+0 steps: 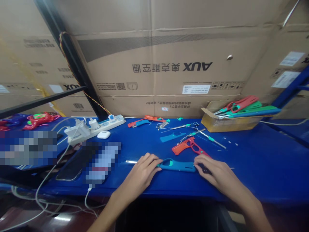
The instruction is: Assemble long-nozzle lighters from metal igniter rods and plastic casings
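At 6 o'clock in your view, your left hand has its fingers closed on one end of the blue lighter, which lies at 5 o'clock, while your right hand pinches a small black tool by its other end. The big brown cardboard at 12 o'clock says AUX and 奥克斯空调 upside down, but its white label at 2 o'clock is too tiny to read. A little box of red, green and blue lighters sits at 3 o'clock.
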`<state>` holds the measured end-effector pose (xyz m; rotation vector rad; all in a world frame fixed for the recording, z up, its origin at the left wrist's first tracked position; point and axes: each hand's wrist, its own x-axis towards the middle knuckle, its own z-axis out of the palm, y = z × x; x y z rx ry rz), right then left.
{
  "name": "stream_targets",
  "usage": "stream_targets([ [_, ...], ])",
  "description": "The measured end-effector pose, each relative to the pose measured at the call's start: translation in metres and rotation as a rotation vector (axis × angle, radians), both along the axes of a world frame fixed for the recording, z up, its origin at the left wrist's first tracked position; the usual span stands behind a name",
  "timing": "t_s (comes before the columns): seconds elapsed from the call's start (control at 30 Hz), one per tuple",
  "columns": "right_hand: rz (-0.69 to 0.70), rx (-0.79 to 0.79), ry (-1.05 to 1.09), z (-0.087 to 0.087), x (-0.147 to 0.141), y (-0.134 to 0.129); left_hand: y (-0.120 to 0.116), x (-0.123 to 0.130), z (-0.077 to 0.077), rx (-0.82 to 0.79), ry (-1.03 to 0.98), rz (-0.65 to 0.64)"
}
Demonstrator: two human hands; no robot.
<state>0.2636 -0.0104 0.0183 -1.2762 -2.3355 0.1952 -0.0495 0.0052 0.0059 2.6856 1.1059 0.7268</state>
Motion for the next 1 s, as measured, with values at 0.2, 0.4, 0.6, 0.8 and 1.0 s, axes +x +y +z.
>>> stream_targets([
  [0.2, -0.004, 0.009, 0.002, -0.001, -0.003, 0.000, 0.001, 0.000, 0.000, 0.013, 0.005, 0.007],
  [0.4, 0.014, -0.027, 0.027, 0.001, 0.002, 0.000, 0.002, 0.000, -0.002, 0.006, 0.017, 0.009],
  [0.6, -0.113, 0.177, 0.426, 0.000, 0.003, -0.006, 0.001, 0.001, -0.001, 0.024, 0.004, 0.013],
  [0.8, -0.178, 0.382, 1.077, 0.004, -0.023, 0.005, 0.001, 0.001, 0.000, 0.032, 0.018, 0.004],
  [1.0, -0.056, 0.292, 1.103, -0.004, -0.041, 0.013, 0.001, 0.001, -0.001, 0.062, 0.030, 0.037],
])
